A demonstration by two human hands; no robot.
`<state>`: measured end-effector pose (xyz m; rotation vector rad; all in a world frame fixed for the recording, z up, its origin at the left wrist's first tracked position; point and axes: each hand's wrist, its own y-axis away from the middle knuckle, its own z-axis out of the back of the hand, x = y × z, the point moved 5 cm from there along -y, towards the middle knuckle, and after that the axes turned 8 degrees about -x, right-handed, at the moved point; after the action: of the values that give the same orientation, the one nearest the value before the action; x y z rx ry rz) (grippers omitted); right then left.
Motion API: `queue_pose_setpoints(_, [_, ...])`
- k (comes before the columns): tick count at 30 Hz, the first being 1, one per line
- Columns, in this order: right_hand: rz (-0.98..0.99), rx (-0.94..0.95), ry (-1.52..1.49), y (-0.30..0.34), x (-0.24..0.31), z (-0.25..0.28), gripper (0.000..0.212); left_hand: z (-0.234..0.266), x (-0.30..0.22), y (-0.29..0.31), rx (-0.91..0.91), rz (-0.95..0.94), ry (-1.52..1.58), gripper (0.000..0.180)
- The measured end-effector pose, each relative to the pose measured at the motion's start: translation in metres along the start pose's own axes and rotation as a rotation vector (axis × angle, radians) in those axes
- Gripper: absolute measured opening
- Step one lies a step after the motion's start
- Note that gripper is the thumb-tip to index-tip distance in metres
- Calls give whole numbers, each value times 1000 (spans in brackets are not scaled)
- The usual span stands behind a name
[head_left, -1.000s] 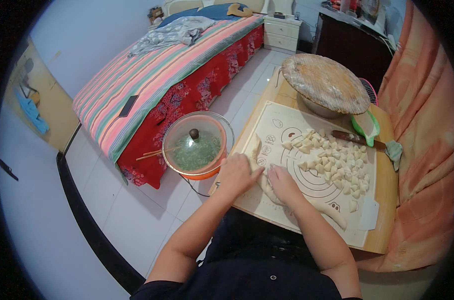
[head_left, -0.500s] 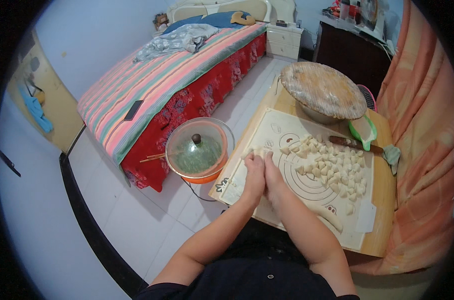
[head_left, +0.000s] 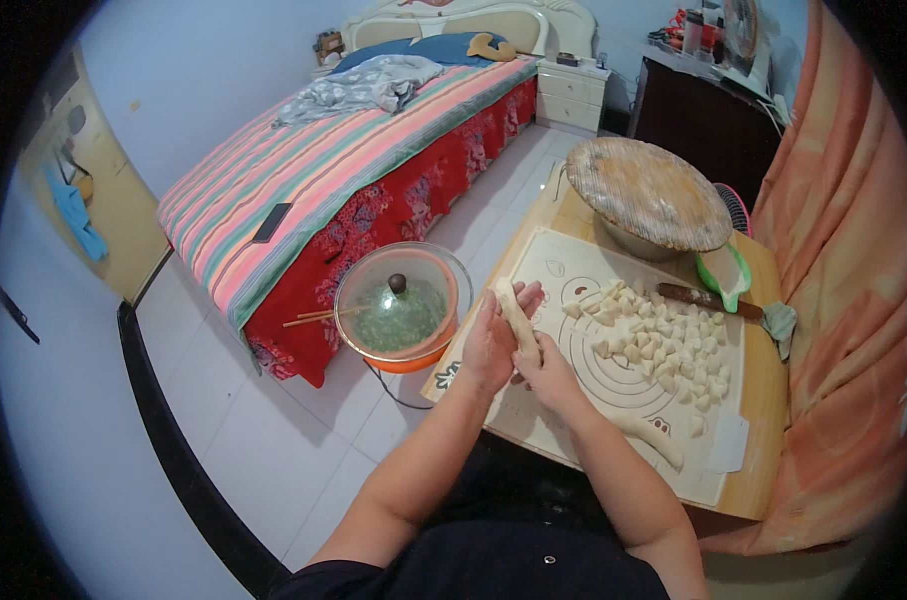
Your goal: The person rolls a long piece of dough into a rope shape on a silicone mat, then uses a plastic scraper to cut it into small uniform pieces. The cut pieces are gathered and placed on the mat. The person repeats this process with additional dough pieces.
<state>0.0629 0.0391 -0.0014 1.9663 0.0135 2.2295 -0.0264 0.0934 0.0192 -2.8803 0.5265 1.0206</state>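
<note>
Above the left part of a printed kneading mat (head_left: 549, 252), a pale dough rope (head_left: 515, 318) slants between my hands. My left hand (head_left: 486, 352) is turned palm up beneath it, fingers stretched out along its side, and the rope rests across the palm. My right hand (head_left: 548, 374) grips the rope's near end with fingers and thumb. Many small cut dough pieces (head_left: 664, 340) lie scattered right of the hands. Another dough rope (head_left: 654, 438) lies near the mat's front edge, beside my right forearm.
A woven round lid (head_left: 649, 195) covers a basin at the table's far end. Near it are a green-rimmed scoop (head_left: 726, 280), a brown-handled tool (head_left: 689, 295) and a cloth (head_left: 780, 325). Left of the table stand a glass-lidded pot (head_left: 399, 312) with chopsticks (head_left: 309, 319) and a bed (head_left: 264, 190).
My hands were pressed together low over the mat. Now they are apart and raised slightly, the left palm turned up and the dough rope in plain sight. The view has shifted a little.
</note>
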Motion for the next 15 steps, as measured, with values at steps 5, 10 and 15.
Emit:
queue_pose_setpoints(5, [-79, 218, -117, 6, 5, 8, 30, 8, -36, -18, -72, 29, 353, 54])
queue_pose_setpoints(10, [-154, 274, -311, -3, 29, -8, 34, -30, -49, -14, -22, -128, -250, 46])
queue_pose_setpoints(15, [-126, 349, -536, -1, 32, -12, 35, -53, -49, -13, 134, -39, -500, 45])
